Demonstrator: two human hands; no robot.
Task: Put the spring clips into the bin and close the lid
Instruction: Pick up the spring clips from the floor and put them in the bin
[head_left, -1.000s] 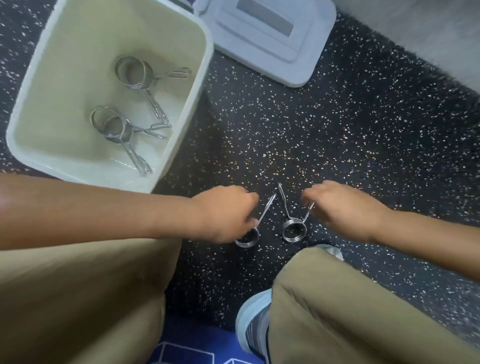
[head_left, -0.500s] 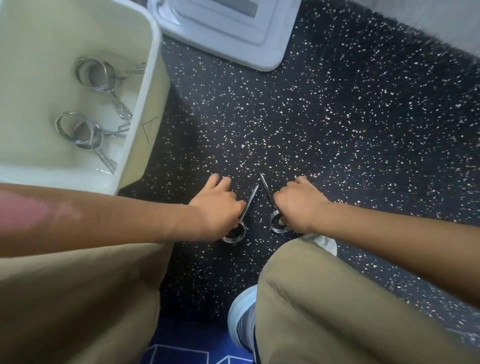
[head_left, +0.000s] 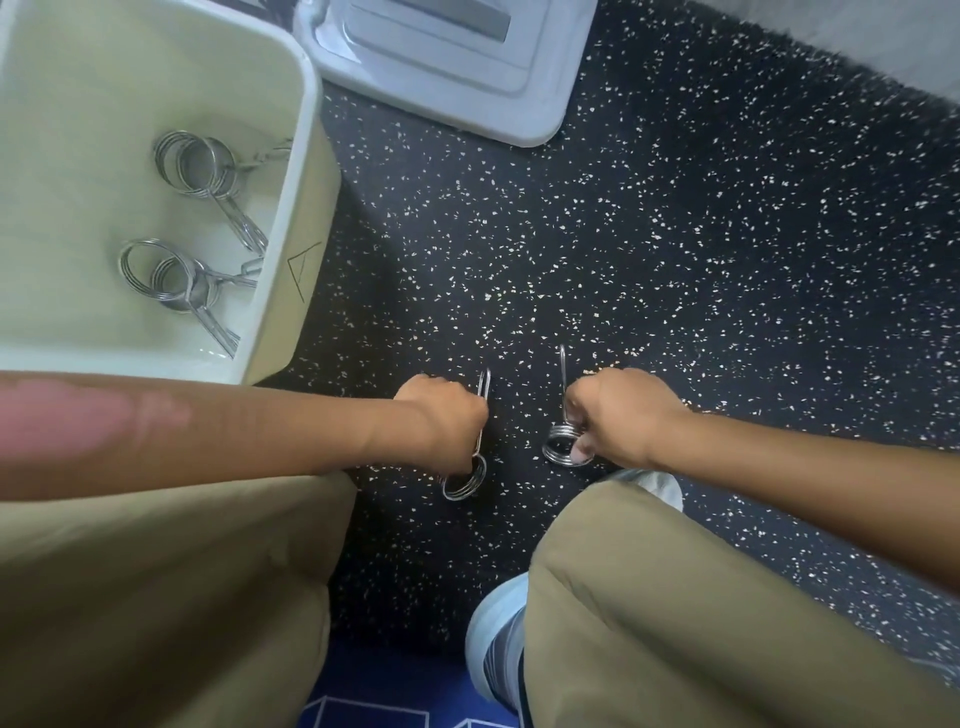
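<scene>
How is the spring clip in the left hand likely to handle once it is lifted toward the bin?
Probably rigid: the spring clip is coiled steel wire with straight handles, so it should not flop. The left hand closes around the handles, leaving the coil hanging below; it may swing little. The polished metal looks slippery, and dropped on the other clips in the bin it would likely clatter rather than break.

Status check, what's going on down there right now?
Left hand shut on one spring clip, right hand on another. More clips in open bin. Lid off, on floor. Nothing blocking.
</scene>
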